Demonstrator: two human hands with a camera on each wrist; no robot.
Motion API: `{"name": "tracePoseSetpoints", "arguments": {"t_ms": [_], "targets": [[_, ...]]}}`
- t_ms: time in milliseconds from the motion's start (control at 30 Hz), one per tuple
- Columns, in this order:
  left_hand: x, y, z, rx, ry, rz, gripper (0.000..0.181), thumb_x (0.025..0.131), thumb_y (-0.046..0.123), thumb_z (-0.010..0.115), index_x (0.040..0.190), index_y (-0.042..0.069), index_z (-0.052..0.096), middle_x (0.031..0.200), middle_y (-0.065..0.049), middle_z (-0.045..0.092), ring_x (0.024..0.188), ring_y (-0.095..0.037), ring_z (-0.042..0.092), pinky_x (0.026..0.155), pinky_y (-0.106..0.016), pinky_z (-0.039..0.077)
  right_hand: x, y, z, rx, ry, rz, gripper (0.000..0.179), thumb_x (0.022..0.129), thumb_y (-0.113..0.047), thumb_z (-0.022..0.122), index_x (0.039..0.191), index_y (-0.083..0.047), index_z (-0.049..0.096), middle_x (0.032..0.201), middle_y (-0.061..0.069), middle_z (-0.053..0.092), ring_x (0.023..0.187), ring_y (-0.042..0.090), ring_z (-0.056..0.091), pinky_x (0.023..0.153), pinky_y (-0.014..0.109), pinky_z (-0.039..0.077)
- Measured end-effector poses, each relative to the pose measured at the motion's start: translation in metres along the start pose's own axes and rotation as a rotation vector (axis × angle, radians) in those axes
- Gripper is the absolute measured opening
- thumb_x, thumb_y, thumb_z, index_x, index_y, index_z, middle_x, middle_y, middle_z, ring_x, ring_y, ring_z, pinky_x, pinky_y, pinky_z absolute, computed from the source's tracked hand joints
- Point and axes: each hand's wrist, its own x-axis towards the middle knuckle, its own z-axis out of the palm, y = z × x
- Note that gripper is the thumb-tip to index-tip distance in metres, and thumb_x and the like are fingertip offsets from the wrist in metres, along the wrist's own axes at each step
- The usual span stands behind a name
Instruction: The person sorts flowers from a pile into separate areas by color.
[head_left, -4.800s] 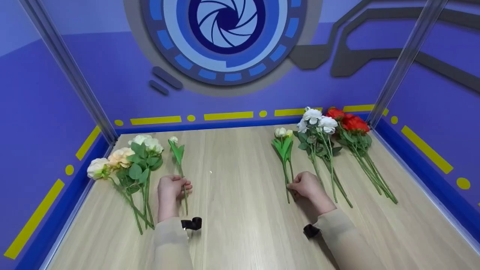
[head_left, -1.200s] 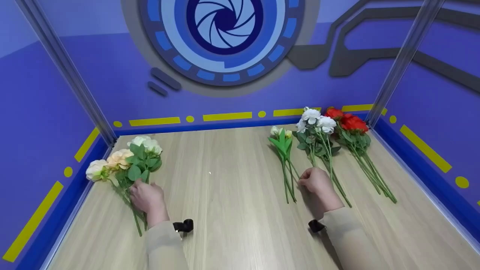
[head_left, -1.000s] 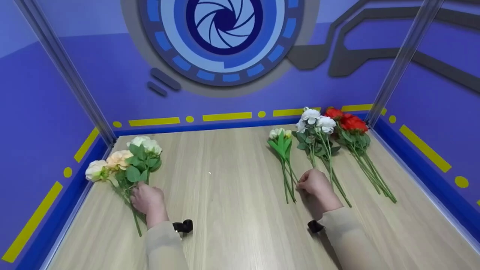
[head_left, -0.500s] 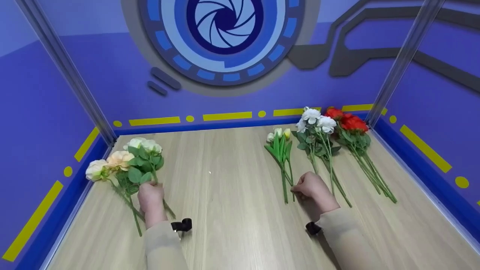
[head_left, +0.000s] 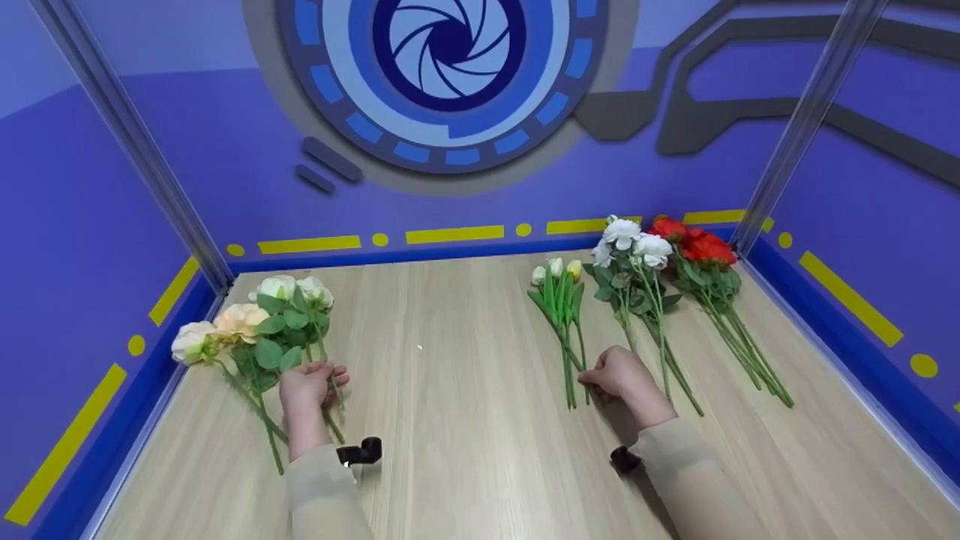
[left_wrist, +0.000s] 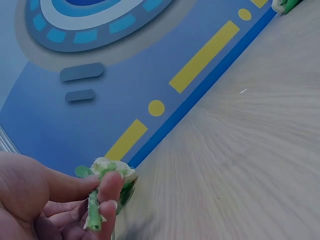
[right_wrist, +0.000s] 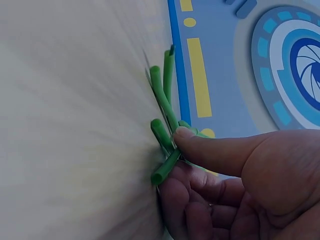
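Cream and peach artificial roses (head_left: 240, 321) with green leaves lie farthest left on our pale wood-grain table (head_left: 465, 427), their thin stems crossing and pointing toward us. Just right of them, against the same leaves, we see ruffled white artificial roses (head_left: 277, 288). Below these blossoms our left hand (head_left: 307, 386), in a beige sleeve (head_left: 321, 484), pinches a green stem (left_wrist: 93, 215) between thumb and finger; the left wrist view shows its cut end toward us and a white bloom beyond. Near the middle lies a tiny white speck (head_left: 420, 347), and past it we face a blue-purple printed wall (head_left: 457, 206) with yellow dashes. Farther right, white and pale-yellow artificial tulips (head_left: 556, 296) with long bright green leaves rest on the table. Our right hand (head_left: 621, 375) pinches a tulip stem between thumb and fingertip, beside other stems. White artificial peonies (head_left: 634, 244) lie just right of the tulips, and red artificial peonies (head_left: 701, 246) sit close beside them, nearest the right corner.
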Motion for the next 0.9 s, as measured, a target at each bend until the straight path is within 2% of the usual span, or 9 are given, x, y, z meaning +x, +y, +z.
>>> {"name": "tracePoseSetpoints", "arguments": {"t_ms": [267, 400, 533, 733, 900], "targets": [[0.0, 0.001, 0.002, -0.069, -0.023, 0.012, 0.045, 0.107, 0.006, 0.05, 0.146, -0.015, 0.043, 0.08, 0.001, 0.076, 0.068, -0.003, 0.073, 0.06, -0.018, 0.057, 0.0, -0.001, 0.0, -0.031, 0.006, -0.004, 0.037, 0.091, -0.027, 0.079, 0.063, -0.007, 0.064, 0.053, 0.001, 0.062, 0.049, 0.012, 0.053, 0.05, 0.024, 0.04], [0.0, 0.002, 0.003, -0.104, -0.03, 0.03, 0.049, 0.106, 0.004, 0.051, 0.149, -0.017, 0.037, 0.085, -0.004, 0.077, 0.068, -0.005, 0.073, 0.066, -0.021, 0.061, 0.001, -0.001, 0.0, -0.024, 0.0, 0.004, 0.039, 0.091, -0.028, 0.079, 0.063, -0.008, 0.063, 0.053, 0.001, 0.062, 0.049, 0.012, 0.055, 0.05, 0.024, 0.041], [-0.001, 0.003, 0.006, -0.121, -0.025, 0.052, 0.052, 0.106, 0.004, 0.051, 0.15, -0.018, 0.034, 0.086, -0.006, 0.078, 0.068, -0.005, 0.074, 0.066, -0.02, 0.061, 0.001, -0.001, -0.001, -0.013, -0.004, 0.004, 0.04, 0.091, -0.03, 0.079, 0.061, -0.009, 0.062, 0.053, 0.001, 0.061, 0.049, 0.013, 0.057, 0.05, 0.024, 0.042], [-0.004, 0.006, 0.013, -0.122, -0.026, 0.069, 0.05, 0.106, 0.004, 0.051, 0.149, -0.017, 0.036, 0.083, -0.004, 0.077, 0.067, -0.004, 0.074, 0.064, -0.019, 0.059, -0.002, -0.002, -0.002, -0.01, 0.035, -0.02, 0.042, 0.094, -0.029, 0.076, 0.06, -0.009, 0.061, 0.05, 0.001, 0.059, 0.046, 0.014, 0.056, 0.049, 0.026, 0.042], [-0.005, 0.009, 0.023, -0.125, -0.035, 0.075, 0.046, 0.106, 0.005, 0.052, 0.146, -0.017, 0.041, 0.091, -0.011, 0.078, 0.069, -0.007, 0.074, 0.066, -0.019, 0.06, -0.005, -0.008, -0.004, -0.024, 0.082, -0.039, 0.041, 0.095, -0.03, 0.073, 0.063, -0.011, 0.057, 0.052, -0.002, 0.054, 0.047, 0.014, 0.05, 0.05, 0.027, 0.039]]}}
